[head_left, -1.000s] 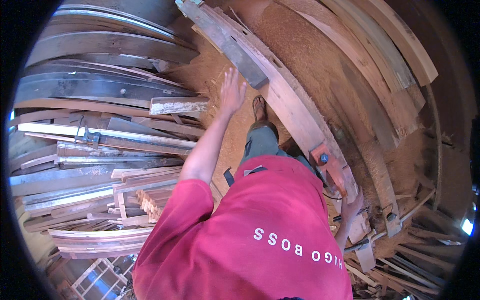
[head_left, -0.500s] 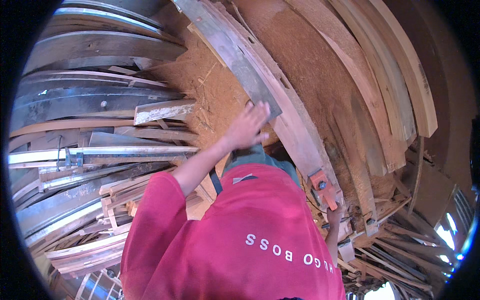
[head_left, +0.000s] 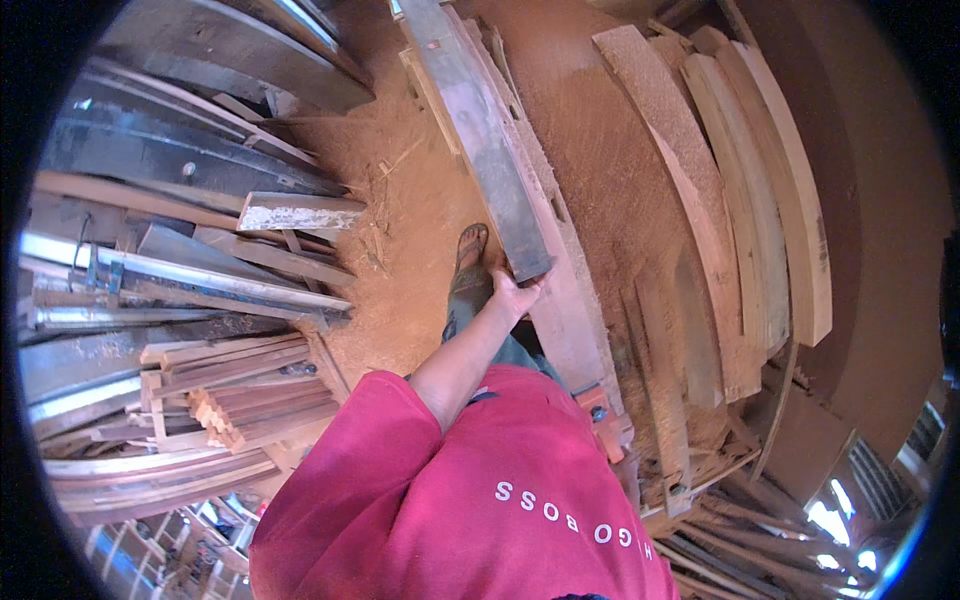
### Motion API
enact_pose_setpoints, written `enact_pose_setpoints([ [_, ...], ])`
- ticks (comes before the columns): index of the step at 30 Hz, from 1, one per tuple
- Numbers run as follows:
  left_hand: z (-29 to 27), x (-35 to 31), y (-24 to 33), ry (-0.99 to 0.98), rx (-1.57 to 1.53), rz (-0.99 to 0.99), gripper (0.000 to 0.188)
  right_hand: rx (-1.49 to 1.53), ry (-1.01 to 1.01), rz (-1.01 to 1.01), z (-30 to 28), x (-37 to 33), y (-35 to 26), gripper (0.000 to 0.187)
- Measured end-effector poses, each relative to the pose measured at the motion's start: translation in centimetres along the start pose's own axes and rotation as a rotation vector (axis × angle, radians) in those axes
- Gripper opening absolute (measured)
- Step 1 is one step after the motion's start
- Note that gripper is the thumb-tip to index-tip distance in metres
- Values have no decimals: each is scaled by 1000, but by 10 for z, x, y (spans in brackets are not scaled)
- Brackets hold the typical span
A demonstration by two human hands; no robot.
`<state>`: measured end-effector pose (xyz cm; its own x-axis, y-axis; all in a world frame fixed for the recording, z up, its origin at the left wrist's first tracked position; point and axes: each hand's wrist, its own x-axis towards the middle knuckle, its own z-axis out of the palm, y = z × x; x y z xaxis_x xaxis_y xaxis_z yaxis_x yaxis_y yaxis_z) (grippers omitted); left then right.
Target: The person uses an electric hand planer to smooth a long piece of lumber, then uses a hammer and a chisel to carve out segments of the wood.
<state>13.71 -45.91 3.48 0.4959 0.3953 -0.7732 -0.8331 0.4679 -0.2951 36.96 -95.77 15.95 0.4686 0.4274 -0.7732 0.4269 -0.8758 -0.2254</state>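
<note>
A long grey wooden board (head_left: 480, 150) lies along a pinkish timber beam (head_left: 565, 330). My left hand (head_left: 515, 295) grips the near end of the board, its fingers partly hidden around the edge. Close to my right side, an orange-red power tool (head_left: 605, 428) with a dark knob sits on the near part of the beam, partly covered by my shirt. My right hand does not show; the shirt hides that area.
Sawdust covers the ground (head_left: 400, 220). To the left are stacked planks (head_left: 190, 145) and cut timber strips (head_left: 240, 390). Long curved boards (head_left: 740, 210) lie to the right. My foot in a sandal (head_left: 472, 240) stands beside the beam.
My left hand has gone from lying spread on the board near its end to gripping that end. My right hand, earlier at the orange-red tool, has dropped out of sight. The view has shifted.
</note>
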Motion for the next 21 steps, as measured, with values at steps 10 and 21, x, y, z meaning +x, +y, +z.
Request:
enact_pose_setpoints([
  [10,92,-131,-35,-168,-40,80,59,-130,20,-33,-25,26,10,43],
  [21,250,-231,-43,-559,318,567,68,-89,-15,-106,-45,48,19,38],
])
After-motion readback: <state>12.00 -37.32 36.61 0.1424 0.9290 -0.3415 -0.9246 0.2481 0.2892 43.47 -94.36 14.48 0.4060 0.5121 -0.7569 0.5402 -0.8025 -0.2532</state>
